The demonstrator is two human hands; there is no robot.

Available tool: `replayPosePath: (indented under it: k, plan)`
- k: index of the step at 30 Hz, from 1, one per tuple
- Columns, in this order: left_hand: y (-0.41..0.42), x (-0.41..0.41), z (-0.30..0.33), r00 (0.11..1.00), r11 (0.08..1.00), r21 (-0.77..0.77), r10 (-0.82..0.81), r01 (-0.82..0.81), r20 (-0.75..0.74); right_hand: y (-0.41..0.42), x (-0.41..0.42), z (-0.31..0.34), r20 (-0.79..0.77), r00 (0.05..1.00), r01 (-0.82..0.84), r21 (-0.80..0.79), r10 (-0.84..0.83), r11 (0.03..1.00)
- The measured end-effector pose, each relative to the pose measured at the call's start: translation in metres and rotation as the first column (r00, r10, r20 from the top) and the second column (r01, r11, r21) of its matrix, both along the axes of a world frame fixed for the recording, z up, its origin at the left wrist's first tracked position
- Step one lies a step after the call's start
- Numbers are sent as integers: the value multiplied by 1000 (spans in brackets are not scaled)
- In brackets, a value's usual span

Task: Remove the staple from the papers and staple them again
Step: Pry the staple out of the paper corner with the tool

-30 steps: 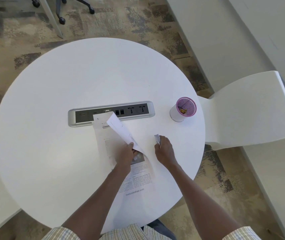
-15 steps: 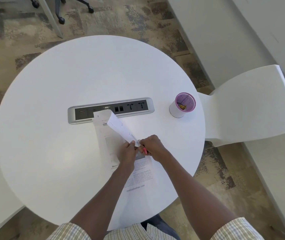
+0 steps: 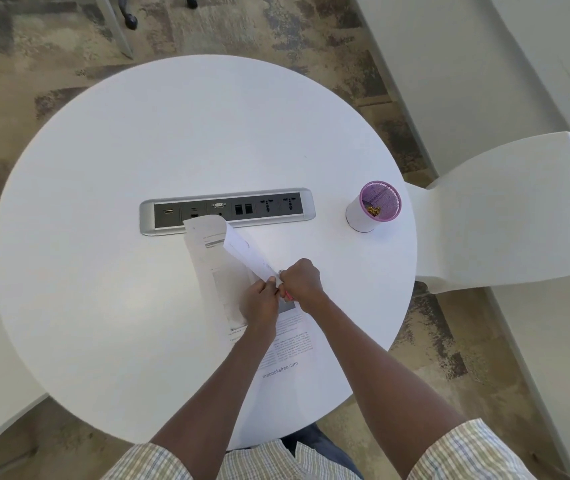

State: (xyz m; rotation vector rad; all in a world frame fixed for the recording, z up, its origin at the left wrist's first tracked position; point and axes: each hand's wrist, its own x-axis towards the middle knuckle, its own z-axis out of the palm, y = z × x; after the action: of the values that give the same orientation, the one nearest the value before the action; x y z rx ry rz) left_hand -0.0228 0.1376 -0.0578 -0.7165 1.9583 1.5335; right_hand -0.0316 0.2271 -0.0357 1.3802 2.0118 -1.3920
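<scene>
Pink tool (image 3: 288, 295) sits in your clenched right hand (image 3: 300, 283); your left hand (image 3: 262, 302), knuckles up, pinches the lifted papers (image 3: 242, 249) beside it

Printed papers (image 3: 214, 271) flat on table, top sheet folded over; pink tool (image 3: 289, 296) at fold

White round table (image 3: 103, 237), silver-and-dark-grey socket strip (image 3: 227, 211) mid-frame. Right of it, a white cup (image 3: 366, 216) with a purple mesh rim, gold bits inside. Mottled beige-grey carpet (image 3: 51, 64) at the top, checked sleeves (image 3: 463, 452) at the bottom.
</scene>
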Motion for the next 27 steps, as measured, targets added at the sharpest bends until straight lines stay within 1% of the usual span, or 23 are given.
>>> replayPosePath:
  k: [5,9,12,15,18,20,23,25,27]
  plan:
    - [0,2,-4,1000,1000,13,18,-18,24,-1,4,0,-5,997,-80,63,81,995]
    - [0,7,-7,999,999,-8,39,-39,8,-2,4,2,7,988,-153,94,153,984]
    - [1,9,-5,999,999,-46,25,-27,-25,-11,7,8,32,974,-229,154,226,961]
    - [0,9,-1,999,997,-67,40,-41,-28,-18,12,15,55,949,-313,226,309,922]
    - [-1,8,-1,999,995,-89,38,-39,-20,-18,13,14,58,942,-334,238,330,912]
    - [-1,6,0,999,995,-91,45,-46,-13,-15,11,13,39,959,-281,194,279,940]
    - [-1,5,-2,999,995,-89,46,-47,-8,-6,15,13,-45,997,-65,31,66,997]
    - [-2,5,-5,999,995,-92,32,-34,-19,0,21,15,-69,997,35,-67,-39,997]
    - [-3,6,-8,999,993,-120,-2,-4,-47,2,27,15,-75,993,76,-126,-86,989]
